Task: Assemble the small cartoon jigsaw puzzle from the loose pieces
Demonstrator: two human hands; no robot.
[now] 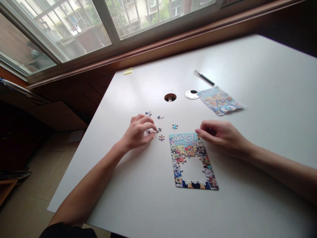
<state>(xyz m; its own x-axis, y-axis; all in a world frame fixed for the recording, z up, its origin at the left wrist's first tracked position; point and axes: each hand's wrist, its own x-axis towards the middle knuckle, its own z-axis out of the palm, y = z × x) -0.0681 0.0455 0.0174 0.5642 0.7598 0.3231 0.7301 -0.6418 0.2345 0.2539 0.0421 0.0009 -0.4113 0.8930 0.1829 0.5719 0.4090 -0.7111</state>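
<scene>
the partly built jigsaw puzzle (209,167) lies flat on the white table (133,205), in front of the person and between the 2 hands, a little nearer the right. its borders are joined all round, with lettering on a pale blue band along the top and a dark shape at the middle of the bottom edge. a large opening in its centre and lower part shows the white tabletop.

the left hand (140,130) is low over the loose puzzle pieces (161,137), left of the puzzle's top corner. its fingers are bent, thumb and forefinger curving toward each other among the pieces; i cannot tell whether a piece is between the tips. at least 5 pieces show around it, some partly hidden by the fingers, and a separate blue piece (175,126) lies just above the puzzle's top edge.

the right hand (220,134) is at the puzzle's upper right corner, fingers curled in and thumb narrow against them, its tip right by the edge. i cannot tell whether it pinches anything.

beyond the right hand lies a creased picture sheet (220,100), overlapping a round ring (190,96). a pen (204,77) sits behind the sheet, and a round hole (170,97) opens left of the ring.
</scene>
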